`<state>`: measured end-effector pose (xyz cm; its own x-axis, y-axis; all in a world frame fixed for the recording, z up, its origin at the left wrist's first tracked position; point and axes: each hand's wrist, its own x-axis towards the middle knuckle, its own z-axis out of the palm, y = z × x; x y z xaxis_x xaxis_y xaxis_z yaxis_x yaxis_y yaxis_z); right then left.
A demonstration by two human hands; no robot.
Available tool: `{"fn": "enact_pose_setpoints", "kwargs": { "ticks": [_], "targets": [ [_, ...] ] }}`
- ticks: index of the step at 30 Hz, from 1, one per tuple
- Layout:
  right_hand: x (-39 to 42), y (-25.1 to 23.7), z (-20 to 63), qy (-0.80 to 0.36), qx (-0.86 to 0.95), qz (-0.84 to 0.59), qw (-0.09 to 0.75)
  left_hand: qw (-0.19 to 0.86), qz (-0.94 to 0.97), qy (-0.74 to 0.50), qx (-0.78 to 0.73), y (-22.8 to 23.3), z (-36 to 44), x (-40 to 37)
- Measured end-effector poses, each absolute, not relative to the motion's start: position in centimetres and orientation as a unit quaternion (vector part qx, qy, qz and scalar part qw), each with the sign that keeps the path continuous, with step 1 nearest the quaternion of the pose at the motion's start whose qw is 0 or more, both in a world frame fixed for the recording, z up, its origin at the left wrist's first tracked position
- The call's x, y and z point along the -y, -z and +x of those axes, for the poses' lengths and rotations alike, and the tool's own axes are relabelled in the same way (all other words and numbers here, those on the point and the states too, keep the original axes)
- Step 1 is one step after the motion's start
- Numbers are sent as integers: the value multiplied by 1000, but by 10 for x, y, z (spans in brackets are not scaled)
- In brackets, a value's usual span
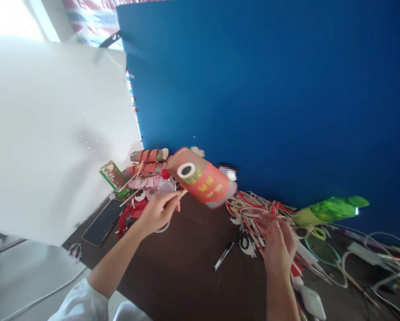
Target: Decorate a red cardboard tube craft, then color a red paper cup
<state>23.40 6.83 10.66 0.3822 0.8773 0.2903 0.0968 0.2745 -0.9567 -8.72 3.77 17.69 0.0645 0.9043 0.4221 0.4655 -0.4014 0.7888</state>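
between a smooth blue panel and a white panel, the flat, dark brown surface carries a crowd of paper things, with pale floor showing at the lower left. above the surface, before the blue panel, is a paper fish, a curved red-orange tube with a round white eye and yellow marks, tilted down to the right. the left hand has a narrow grip, pinched around its thin stick. the right hand is at a tangle of red and white paper strips, fingers bent; whether its grip holds any, i cannot tell. dark-handled scissors and a slim pen lie near it. rolled fish are stacked near a clear, red-capped bottle and a glossy black phone.
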Motion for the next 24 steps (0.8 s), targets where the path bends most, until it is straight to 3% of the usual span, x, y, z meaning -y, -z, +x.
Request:
{"fn": "enact_pose_setpoints", "kwargs": {
  "ticks": [4,10,14,18,24],
  "targets": [
    [-67,-78,232,-338,430,-540,639,173,575,-568,-562,-184,-139,-37],
    [-49,-26,224,-333,484,-607,536,203,452,-606,-623,-180,-202,-49],
    [-37,-3,214,-330,509,-618,500,163,481,-550,-663,-177,-222,-69],
    [-34,9,212,-215,622,-618,430,134,512,-502,-684,-169,-233,-96],
    [-33,16,213,-117,668,-593,434,46,566,-377,-732,-168,-244,-139]
  ]
}}
